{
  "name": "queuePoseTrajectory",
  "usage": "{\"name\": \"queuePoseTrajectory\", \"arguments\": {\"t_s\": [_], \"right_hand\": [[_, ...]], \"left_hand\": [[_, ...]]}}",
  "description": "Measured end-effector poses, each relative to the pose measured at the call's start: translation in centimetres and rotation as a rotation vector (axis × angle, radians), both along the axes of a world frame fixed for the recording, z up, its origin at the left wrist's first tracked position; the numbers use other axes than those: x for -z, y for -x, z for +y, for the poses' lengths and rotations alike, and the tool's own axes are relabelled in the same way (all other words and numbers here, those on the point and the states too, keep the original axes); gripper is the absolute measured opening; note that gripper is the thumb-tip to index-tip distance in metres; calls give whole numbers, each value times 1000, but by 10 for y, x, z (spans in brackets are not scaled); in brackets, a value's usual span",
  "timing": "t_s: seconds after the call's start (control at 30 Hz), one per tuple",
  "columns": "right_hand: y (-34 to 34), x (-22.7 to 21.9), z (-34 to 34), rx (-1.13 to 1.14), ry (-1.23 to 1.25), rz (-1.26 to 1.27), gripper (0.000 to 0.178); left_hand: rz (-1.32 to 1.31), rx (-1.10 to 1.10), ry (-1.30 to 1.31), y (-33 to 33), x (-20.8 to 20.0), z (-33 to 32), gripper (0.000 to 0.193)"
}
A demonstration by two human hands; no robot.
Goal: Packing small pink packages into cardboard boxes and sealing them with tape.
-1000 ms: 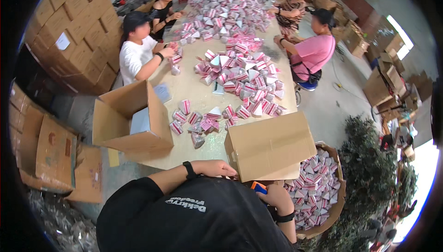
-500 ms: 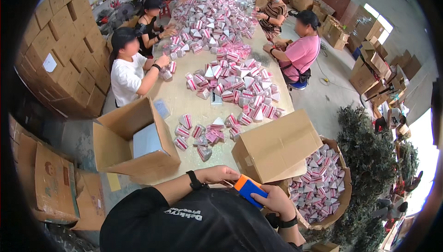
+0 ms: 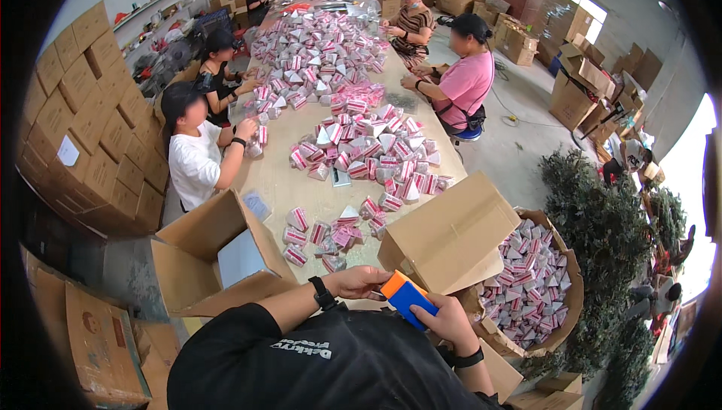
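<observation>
Block [image 3: 410, 302] higher now, hands [image 3: 453, 321] seemingly curled

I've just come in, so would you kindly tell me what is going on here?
The person's right hand holds a blue-and-orange block, with the left hand by its orange end. Two brown cartons stand at the near end of the table, and small striped wedges lie scattered and heaped beyond. Co-workers line both sides.

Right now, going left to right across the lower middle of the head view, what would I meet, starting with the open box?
Open box, left hand, blue-and-orange block, right hand, wedge-filled carton, dark foliage.
</observation>
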State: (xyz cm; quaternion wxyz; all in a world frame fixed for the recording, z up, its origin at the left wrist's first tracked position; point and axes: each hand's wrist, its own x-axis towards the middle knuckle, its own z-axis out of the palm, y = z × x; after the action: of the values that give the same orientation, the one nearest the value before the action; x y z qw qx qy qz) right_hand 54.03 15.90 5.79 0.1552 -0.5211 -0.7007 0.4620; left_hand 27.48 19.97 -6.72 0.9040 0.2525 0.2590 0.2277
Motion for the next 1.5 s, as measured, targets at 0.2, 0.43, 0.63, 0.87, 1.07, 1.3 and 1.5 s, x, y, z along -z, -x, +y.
{"name": "queuePoseTrajectory", "arguments": {"t_s": [0.2, 0.43, 0.63, 0.87, 1.07, 1.3, 1.5], "right_hand": [[3, 8, -7, 36, 12, 55, 44], [9, -2, -6, 20, 79, 74, 42], [14, 0, -13, 36, 83, 110, 44], [2, 2, -20, 97, 104, 108, 42], [-32, -19, -22, 163, -11, 72, 37], [-98, 1, -47, 267, 15, -9, 31], [-107, 12, -62, 319, 125, -107, 30]], "left_hand": [[-112, -50, 49, -6, 13, -1, 45], [-98, -134, 29, -13, 11, 2, 41], [-14, -209, -16, -17, 12, -2, 35], [86, -309, -127, -25, -3, 2, 24], [482, -417, -519, -7, -54, 48, 20], [975, -589, -729, 49, -58, 111, 22], [1066, -637, -914, 47, -18, 117, 34]]}}
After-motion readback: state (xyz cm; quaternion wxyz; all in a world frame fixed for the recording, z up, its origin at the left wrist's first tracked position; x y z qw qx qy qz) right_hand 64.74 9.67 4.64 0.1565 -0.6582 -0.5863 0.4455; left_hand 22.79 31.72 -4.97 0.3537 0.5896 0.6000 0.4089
